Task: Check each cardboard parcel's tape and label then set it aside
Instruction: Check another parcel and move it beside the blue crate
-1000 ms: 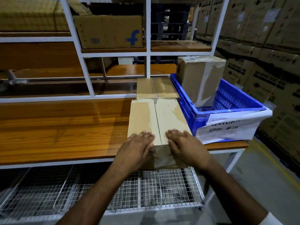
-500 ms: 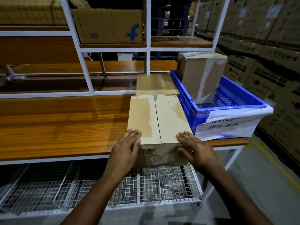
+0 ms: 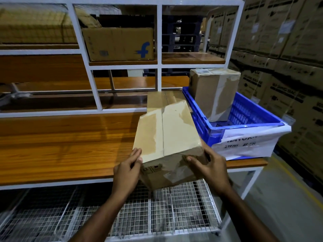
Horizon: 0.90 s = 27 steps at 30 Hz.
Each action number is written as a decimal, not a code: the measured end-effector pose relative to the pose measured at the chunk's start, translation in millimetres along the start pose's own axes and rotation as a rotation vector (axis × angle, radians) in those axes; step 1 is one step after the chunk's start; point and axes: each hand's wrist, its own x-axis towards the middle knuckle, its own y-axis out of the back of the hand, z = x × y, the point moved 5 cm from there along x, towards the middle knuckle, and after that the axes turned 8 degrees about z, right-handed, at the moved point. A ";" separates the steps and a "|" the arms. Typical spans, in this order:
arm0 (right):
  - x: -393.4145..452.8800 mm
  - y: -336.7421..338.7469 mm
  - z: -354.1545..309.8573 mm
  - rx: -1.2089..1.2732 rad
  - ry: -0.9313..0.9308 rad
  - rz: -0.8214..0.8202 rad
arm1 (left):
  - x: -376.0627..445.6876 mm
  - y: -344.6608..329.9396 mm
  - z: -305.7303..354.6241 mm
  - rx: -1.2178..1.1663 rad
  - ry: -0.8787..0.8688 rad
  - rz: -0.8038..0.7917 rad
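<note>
So from my end, I'm seeing the left hand cupping the near left corner of the parcel, fingers curled against its side, while the right hand is gripping the near right end, fingers wrapped over the taped face. The parcel is tilting, near end lifted off the wooden bench and hanging out past its edge. My guess at the risk: that glossy tape is looking slick, so a loose grip could be letting it slide down toward the wire shelf. Further right, a blue crate is holding another box, with stacked cartons lining the dim room.
</note>
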 end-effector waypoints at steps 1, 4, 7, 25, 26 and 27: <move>5.8 -3.1 -11.6 -0.034 0.063 -0.001 | -0.5 -0.8 2.7 0.063 0.008 -0.028; 19.8 -20.8 -55.1 -0.087 0.272 -0.059 | 1.6 -12.6 11.7 0.314 0.054 -0.150; 24.9 -51.3 -93.5 -0.383 0.600 -0.212 | 6.4 -23.4 26.9 -0.053 0.258 -0.260; 121.5 -64.7 -62.5 -0.789 0.244 -0.565 | 91.7 -39.3 101.3 0.314 -0.169 -0.325; 132.8 -69.9 -59.7 -0.799 0.242 -0.566 | 101.9 -45.7 106.4 0.383 -0.190 -0.331; 143.0 -75.8 -56.6 -0.816 0.249 -0.572 | 114.2 -53.2 108.7 0.452 -0.205 -0.336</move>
